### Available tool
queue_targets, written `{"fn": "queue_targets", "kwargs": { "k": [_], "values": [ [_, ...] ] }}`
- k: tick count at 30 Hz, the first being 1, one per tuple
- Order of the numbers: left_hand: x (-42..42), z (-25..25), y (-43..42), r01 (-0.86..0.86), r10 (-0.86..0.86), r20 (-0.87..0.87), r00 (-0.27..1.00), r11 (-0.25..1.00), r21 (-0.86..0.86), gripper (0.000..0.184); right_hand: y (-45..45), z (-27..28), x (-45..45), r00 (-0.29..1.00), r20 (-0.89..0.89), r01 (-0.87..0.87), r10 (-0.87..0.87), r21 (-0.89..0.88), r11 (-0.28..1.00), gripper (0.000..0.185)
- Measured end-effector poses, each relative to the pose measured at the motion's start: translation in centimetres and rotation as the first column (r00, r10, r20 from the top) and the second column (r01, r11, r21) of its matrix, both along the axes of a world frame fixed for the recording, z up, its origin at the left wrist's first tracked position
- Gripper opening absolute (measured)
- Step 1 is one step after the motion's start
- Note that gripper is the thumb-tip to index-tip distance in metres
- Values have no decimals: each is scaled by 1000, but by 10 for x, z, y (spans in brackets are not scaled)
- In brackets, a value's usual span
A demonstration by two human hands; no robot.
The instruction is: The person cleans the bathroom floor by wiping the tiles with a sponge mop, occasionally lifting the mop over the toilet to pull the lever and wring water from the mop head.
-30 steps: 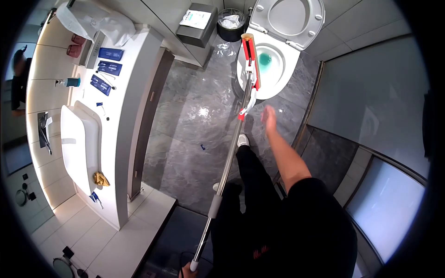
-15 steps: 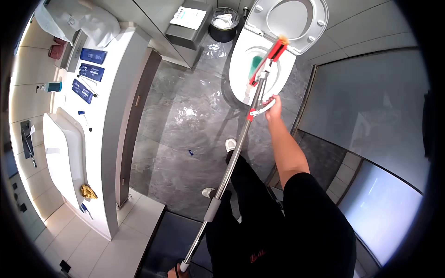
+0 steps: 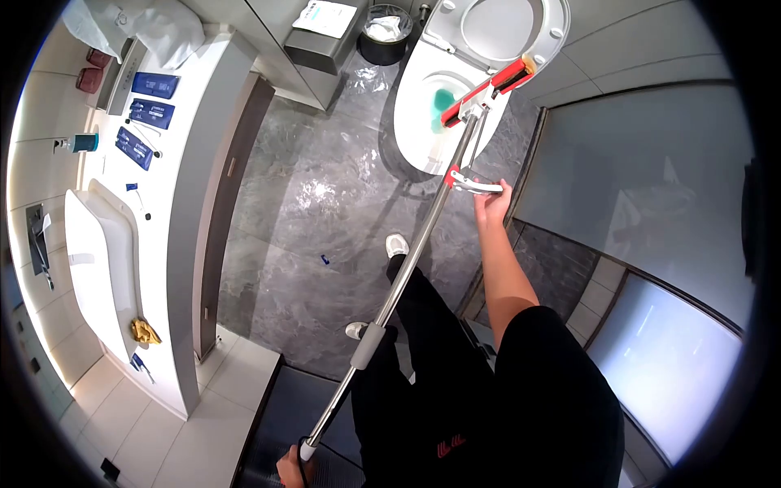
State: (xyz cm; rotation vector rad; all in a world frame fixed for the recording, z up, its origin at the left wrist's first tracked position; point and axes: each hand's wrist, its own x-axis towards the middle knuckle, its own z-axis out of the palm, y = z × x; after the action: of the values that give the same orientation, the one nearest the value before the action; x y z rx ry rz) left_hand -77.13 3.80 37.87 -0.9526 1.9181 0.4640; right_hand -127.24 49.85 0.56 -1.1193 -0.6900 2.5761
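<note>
A long metal mop pole (image 3: 415,260) runs diagonally across the view. At its upper end the red mop head (image 3: 488,91) is over the toilet bowl (image 3: 419,138), which has blue-green liquid inside. My left hand (image 3: 290,469) is closed round the pole's lower end, at the bottom of the view, beside a dark loop. My right hand (image 3: 493,203) has its fingers on the white lever (image 3: 480,187) that sticks out from the pole's red joint.
A black bin (image 3: 385,37) stands beside the toilet. Along the left runs a counter (image 3: 183,146) with a basin (image 3: 102,268), blue packets (image 3: 152,114) and a yellow cloth (image 3: 145,332). A small blue scrap (image 3: 325,259) lies on the grey floor. Glass panels (image 3: 643,163) line the right.
My right hand has come from free air onto the lever and swung it outward to the right. The mop head has turned and moved right over the bowl. The view has shifted slightly.
</note>
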Motion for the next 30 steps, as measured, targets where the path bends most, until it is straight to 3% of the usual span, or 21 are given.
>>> {"fn": "queue_targets", "kwargs": {
  "k": [1, 4, 8, 13, 22, 28, 30],
  "values": [
    [16, -5, -6, 125, -127, -105, 986, 992, -22, 29, -3, 3, 4, 999, 44, 30, -31, 15, 999, 21],
    [29, -9, -7, 248, -253, -165, 953, 967, -50, 30, -2, 7, 19, 999, 45, 14, -13, -19, 1000, 20],
    [16, -10, 3, 210, -212, -231, 949, 977, -36, 22, -8, 20, 32, 989, 126, -84, 78, 39, 996, 20],
    [0, -19, 27, 266, -260, -377, 889, 963, -37, 23, -24, 27, 53, 988, 137, -68, 68, -5, 998, 27],
    [2, -17, 24, 269, -286, -376, 881, 958, -98, 22, -39, 42, 79, 989, 48, -138, 139, -28, 990, 33],
    [4, 8, 8, 282, -271, -350, 897, 959, -20, 21, -24, 74, 67, 959, 251, -164, 130, 119, 979, 24],
    [5, 21, 6, 282, -269, -260, 928, 959, 16, 17, -17, 68, 52, 964, 262, -8, -45, 199, 980, 21]
  ]
}}
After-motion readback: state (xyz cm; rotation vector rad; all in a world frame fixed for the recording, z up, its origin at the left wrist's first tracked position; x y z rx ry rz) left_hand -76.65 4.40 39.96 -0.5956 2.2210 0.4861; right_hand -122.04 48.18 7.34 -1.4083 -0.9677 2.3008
